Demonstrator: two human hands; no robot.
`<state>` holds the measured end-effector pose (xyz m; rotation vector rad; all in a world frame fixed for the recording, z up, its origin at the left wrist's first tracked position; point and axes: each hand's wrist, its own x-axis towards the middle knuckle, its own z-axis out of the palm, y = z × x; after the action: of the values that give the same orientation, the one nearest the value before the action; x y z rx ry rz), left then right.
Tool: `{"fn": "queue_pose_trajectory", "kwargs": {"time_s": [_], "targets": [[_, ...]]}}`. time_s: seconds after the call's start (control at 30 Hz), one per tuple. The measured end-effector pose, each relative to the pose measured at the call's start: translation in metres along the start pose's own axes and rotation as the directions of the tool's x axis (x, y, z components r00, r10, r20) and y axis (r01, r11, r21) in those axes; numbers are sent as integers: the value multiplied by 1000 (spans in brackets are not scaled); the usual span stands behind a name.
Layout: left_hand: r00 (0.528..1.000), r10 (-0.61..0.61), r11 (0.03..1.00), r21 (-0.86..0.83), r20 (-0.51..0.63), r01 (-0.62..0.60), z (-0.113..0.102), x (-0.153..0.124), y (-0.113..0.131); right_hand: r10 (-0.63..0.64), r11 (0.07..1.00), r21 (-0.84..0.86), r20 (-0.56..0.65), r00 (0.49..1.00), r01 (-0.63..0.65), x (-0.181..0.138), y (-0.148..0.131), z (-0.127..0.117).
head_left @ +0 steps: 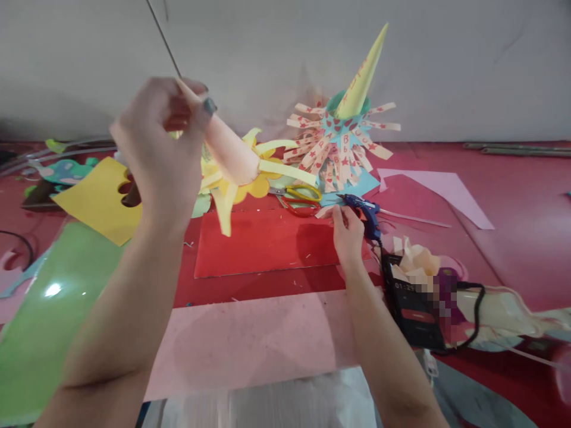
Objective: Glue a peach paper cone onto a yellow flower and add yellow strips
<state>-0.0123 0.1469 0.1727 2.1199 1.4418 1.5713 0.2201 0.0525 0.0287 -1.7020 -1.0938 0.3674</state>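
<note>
My left hand (160,148) is raised in front of me, its fingers closed around a rolled pale-pink paper cone (227,148) with yellow paper strips (267,169) hanging from its wide end. A thin wire runs up from the cone's tip. My right hand (347,235) rests low on the red surface and pinches a small pink paper strip (325,211) right beside the blue glue gun (366,214), which lies on the floor.
A red sheet (263,241), a pink sheet (250,342) and a green sheet (49,309) lie before me. Scissors (300,199) sit by a cone-topped paper star decoration (345,134). A black phone (413,303) with cable lies right. Yellow paper (96,202) lies left.
</note>
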Motion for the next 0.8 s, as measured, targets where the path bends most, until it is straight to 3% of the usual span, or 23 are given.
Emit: {"fn": "queue_pose_trajectory", "kwargs": {"time_s": [0.13,0.3,0.5,0.8], "targets": [[994,108,994,-9,22,-107,-5,0,14,-8,1000,15,3,1000,8,-1,0,1],[977,12,997,-72,212,3,30,-20,1,13,1000,26,28,1000,-13,-1,5,4],[865,-114,991,-5,489,134,71,-58,-31,49,997,60,45,998,-52,1,16,10],[873,-148,988,25,464,154,76,-64,-43,44,997,60,78,996,-48,-1,15,12]]}}
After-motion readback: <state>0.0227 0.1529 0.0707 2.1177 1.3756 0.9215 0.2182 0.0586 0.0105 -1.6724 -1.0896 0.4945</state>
